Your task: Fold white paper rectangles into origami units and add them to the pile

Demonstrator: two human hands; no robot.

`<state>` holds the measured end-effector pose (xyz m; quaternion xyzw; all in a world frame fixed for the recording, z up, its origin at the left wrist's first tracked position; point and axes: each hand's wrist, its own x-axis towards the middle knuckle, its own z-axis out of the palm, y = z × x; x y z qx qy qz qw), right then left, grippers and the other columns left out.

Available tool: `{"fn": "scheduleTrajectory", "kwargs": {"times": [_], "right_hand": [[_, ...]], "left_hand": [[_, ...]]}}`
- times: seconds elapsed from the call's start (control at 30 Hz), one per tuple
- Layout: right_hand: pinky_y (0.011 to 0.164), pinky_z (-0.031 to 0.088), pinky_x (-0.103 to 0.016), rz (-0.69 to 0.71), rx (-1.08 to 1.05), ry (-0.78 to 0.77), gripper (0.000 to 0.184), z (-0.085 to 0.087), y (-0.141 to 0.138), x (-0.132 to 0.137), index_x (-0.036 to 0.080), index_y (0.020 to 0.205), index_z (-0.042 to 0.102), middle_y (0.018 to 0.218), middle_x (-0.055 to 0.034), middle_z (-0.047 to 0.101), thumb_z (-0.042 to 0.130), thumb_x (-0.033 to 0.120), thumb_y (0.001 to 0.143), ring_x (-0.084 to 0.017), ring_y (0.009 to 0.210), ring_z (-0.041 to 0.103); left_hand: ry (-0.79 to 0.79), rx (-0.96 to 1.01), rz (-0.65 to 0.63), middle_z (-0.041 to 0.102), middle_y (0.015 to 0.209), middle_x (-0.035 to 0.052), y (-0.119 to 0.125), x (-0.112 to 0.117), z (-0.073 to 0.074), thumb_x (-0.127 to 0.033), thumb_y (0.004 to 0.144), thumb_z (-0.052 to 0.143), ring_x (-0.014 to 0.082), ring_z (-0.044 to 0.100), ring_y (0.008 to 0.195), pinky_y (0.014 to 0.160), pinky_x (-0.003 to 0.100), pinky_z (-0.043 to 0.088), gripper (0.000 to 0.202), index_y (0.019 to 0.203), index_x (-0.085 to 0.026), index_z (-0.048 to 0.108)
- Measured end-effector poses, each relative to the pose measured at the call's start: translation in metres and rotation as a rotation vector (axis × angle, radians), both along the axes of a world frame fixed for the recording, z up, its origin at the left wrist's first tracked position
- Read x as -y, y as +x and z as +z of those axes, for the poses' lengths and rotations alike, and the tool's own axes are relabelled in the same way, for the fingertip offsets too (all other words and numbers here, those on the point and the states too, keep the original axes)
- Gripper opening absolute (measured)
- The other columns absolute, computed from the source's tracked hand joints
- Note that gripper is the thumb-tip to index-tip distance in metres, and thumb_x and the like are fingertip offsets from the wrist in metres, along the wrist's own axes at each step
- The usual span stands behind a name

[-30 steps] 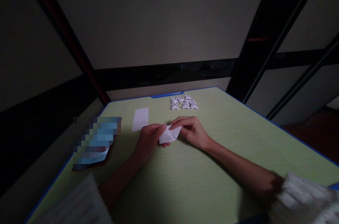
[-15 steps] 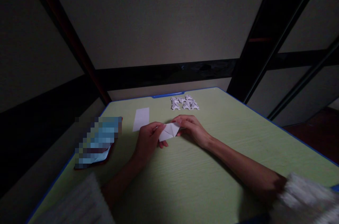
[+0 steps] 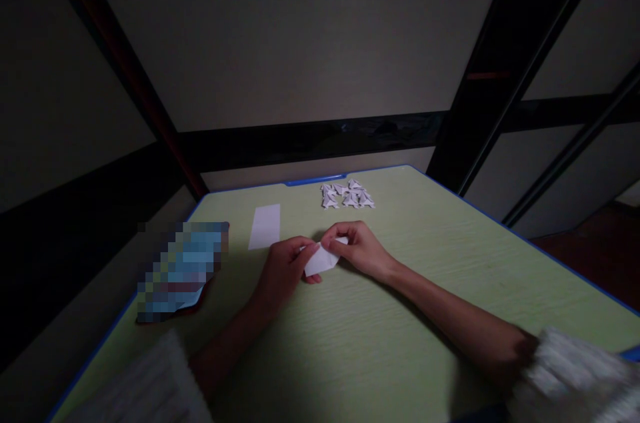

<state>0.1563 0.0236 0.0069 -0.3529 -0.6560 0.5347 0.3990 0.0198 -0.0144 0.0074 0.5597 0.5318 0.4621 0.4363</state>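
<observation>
A small piece of folded white paper point(image 3: 321, 262) is held above the table between my two hands. My left hand point(image 3: 286, 264) pinches its left side, thumb on top and fingertips showing beneath. At its upper right edge, my right hand point(image 3: 361, 248) grips the paper with thumb and forefinger. Both thumbs sit close together near the top edge, covering part of the folds. Beyond my hands, several folded white paper figures point(image 3: 350, 195) stand grouped in rows. A flat white paper sheet point(image 3: 265, 226) lies to the left, just past my left hand.
The pale green table point(image 3: 425, 236) has a blue rim. At its left edge lies a blue item point(image 3: 193, 269) with a dark red border, blurred by pixelation. Panelled doors point(image 3: 320, 43) rise directly behind the table.
My right hand has shifted slightly left and its thumb and finger now press at the paper's top edge near my left thumb. The paper is tilted differently, with its crease lines less visible.
</observation>
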Motion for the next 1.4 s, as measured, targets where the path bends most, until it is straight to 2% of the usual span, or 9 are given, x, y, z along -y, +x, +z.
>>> {"fn": "scheduleTrajectory", "kwargs": {"times": [0.17,0.27,0.4,0.57,0.9,1.1,1.2,1.3,1.4], "right_hand": [[0.046,0.034,-0.020,0.001,-0.166,-0.130,0.008,-0.001,0.002,-0.003,0.011,0.062,0.057,0.052,0.0015,0.052,0.058,0.019,0.062,-0.006,0.046,0.044],[0.048,0.038,-0.020,0.073,-0.331,-0.250,0.011,-0.001,0.005,-0.005,0.013,0.070,0.058,0.058,0.0007,0.056,0.058,0.019,0.061,-0.008,0.051,0.051],[0.049,0.040,-0.019,0.127,-0.379,-0.290,0.020,-0.001,0.005,-0.005,0.014,0.075,0.058,0.062,0.0010,0.058,0.062,0.012,0.055,-0.007,0.054,0.053],[0.046,0.036,-0.017,0.053,-0.300,-0.246,0.015,-0.006,0.000,-0.004,0.012,0.070,0.059,0.056,0.0024,0.056,0.061,0.010,0.055,-0.004,0.047,0.047],[0.047,0.033,-0.021,0.049,-0.177,-0.149,0.020,-0.002,-0.001,-0.002,0.011,0.066,0.058,0.051,0.0036,0.052,0.067,0.022,0.053,-0.005,0.045,0.043],[0.050,0.033,-0.022,0.038,-0.157,-0.141,0.023,-0.001,-0.004,0.002,0.011,0.063,0.055,0.055,0.0024,0.053,0.068,0.025,0.051,-0.006,0.048,0.044],[0.050,0.033,-0.022,0.050,-0.173,-0.139,0.021,-0.001,-0.004,0.002,0.011,0.066,0.055,0.056,0.0021,0.053,0.067,0.024,0.054,-0.007,0.048,0.045],[0.052,0.034,-0.023,0.057,-0.225,-0.067,0.018,-0.002,-0.001,0.000,0.013,0.073,0.057,0.063,0.0013,0.055,0.064,0.018,0.057,-0.007,0.052,0.047],[0.059,0.037,-0.024,0.053,-0.265,0.085,0.011,-0.003,0.002,-0.004,0.014,0.070,0.060,0.072,-0.0011,0.058,0.061,0.012,0.059,-0.010,0.064,0.051]], "left_hand": [[-0.013,0.034,0.028,0.056,0.037,-0.0017,-0.002,-0.001,0.000,-0.024,0.067,0.052,0.0111,0.053,0.034,0.034,0.018,0.040,0.014,0.061,-0.012,0.057],[0.002,0.057,0.098,0.056,0.037,-0.0015,-0.004,-0.002,0.003,-0.024,0.067,0.051,0.0100,0.052,0.034,0.035,0.017,0.039,0.015,0.060,-0.012,0.056],[0.003,0.073,0.123,0.056,0.036,-0.0018,-0.006,-0.004,0.005,-0.025,0.068,0.051,0.0083,0.051,0.032,0.035,0.015,0.038,0.016,0.061,-0.011,0.056],[-0.015,0.068,0.068,0.056,0.036,-0.0027,-0.002,-0.003,0.001,-0.026,0.065,0.053,0.0100,0.052,0.032,0.032,0.016,0.038,0.015,0.061,-0.011,0.056],[0.003,0.053,0.073,0.055,0.034,-0.0035,0.001,-0.002,0.001,-0.023,0.065,0.053,0.0096,0.052,0.031,0.032,0.016,0.039,0.013,0.062,-0.011,0.058],[0.017,0.033,0.073,0.054,0.035,-0.0038,0.003,-0.001,-0.002,-0.016,0.065,0.047,0.0091,0.052,0.031,0.031,0.015,0.038,0.014,0.067,-0.011,0.060],[0.024,0.005,0.081,0.053,0.034,-0.0044,0.003,-0.001,-0.003,-0.016,0.066,0.046,0.0070,0.046,0.027,0.029,0.014,0.034,0.015,0.069,-0.011,0.059],[0.045,-0.028,0.077,0.049,0.030,-0.0056,0.002,-0.001,-0.002,-0.022,0.068,0.048,0.0057,0.040,0.023,0.026,0.013,0.029,0.016,0.068,-0.011,0.059],[0.056,-0.052,0.083,0.046,0.027,-0.0065,0.001,0.000,-0.001,-0.026,0.067,0.051,0.0050,0.037,0.022,0.025,0.013,0.025,0.017,0.065,-0.011,0.058]]}}
